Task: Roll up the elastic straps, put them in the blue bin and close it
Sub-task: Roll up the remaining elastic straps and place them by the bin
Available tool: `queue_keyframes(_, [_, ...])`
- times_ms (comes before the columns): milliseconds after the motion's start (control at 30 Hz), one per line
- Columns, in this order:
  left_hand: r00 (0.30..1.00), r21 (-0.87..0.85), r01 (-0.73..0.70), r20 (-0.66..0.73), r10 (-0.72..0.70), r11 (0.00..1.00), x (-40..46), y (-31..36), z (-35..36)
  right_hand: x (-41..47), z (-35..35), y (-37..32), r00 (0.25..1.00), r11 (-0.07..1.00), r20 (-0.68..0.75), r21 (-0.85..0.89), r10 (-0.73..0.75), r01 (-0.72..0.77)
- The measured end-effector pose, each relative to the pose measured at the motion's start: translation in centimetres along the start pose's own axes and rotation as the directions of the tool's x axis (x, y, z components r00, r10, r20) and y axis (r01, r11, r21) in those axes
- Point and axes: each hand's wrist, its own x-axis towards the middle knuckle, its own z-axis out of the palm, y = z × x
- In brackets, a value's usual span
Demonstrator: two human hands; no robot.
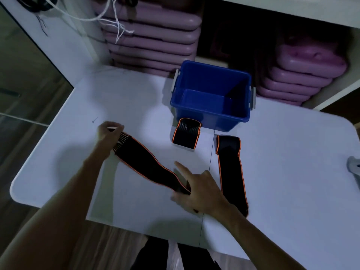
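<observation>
A black elastic strap with orange edging (144,162) lies stretched diagonally across the white table (282,172). My left hand (110,134) is shut on its far left end. My right hand (196,190) pins its near right end, index finger pointing out. A second strap (230,168) lies flat to the right, its far end partly folded over. A third strap (186,135), folded into a short bundle, rests just in front of the blue bin (211,114). The bin stands open with nothing inside; no lid is in view.
Stacks of purple trays (155,36) fill the shelves behind the bin, with another stack (298,78) at the right. White cords (115,18) hang at the upper left. A grey metal fitting (354,166) sits at the table's right edge.
</observation>
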Motion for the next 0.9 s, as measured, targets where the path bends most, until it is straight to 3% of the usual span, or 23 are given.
queue_keyframes(167, [0.972,0.259,-0.234,0.037,0.232,0.937,2.3,-0.8,0.5,0.2,1.6,1.7,0.994,0.992,0.043,0.076,0.1,-0.103])
queue_keyframes(333, [0.828,0.434,-0.485,-0.052,0.559,0.759,-2.0,-1.4,1.4,-0.8,2.1,2.8,0.986,0.986,-0.083,-0.073,0.142,-0.149])
queue_keyframes(467, [0.625,0.441,-0.749,0.225,0.747,0.494,-9.8,-3.0,5.5,-2.5,1.0,3.5,0.935,0.972,-0.285,-0.049,0.209,-0.232])
queue_keyframes(567, [0.49,0.273,-0.871,0.436,0.755,0.408,-14.1,-1.5,10.3,-4.0,-0.3,5.3,0.832,0.917,-0.405,0.045,0.379,-0.397])
queue_keyframes(633, [0.42,0.181,-0.903,0.566,0.709,0.391,-15.8,0.2,14.1,-5.4,-1.0,7.1,0.771,0.855,-0.396,0.08,0.499,-0.512])
queue_keyframes(667, [0.427,0.16,-0.892,0.609,0.668,0.424,-16.5,0.8,16.0,-6.2,-1.3,8.0,0.738,0.809,-0.36,0.092,0.571,-0.581])
queue_keyframes(767, [0.646,0.221,-0.696,0.609,0.461,0.684,-18.0,2.3,20.9,-9.0,-1.8,9.8,0.685,0.72,-0.252,0.074,0.683,-0.69])
queue_keyframes(833, [0.747,0.292,-0.587,0.555,0.366,0.755,-18.6,3.4,23.5,-10.8,-1.6,10.7,0.678,0.699,-0.186,0.08,0.711,-0.71])
queue_keyframes(900, [0.791,0.331,-0.553,0.497,0.357,0.764,-19.2,4.6,25.0,-12.1,-1.1,11.4,0.686,0.697,-0.123,0.148,0.717,-0.702])
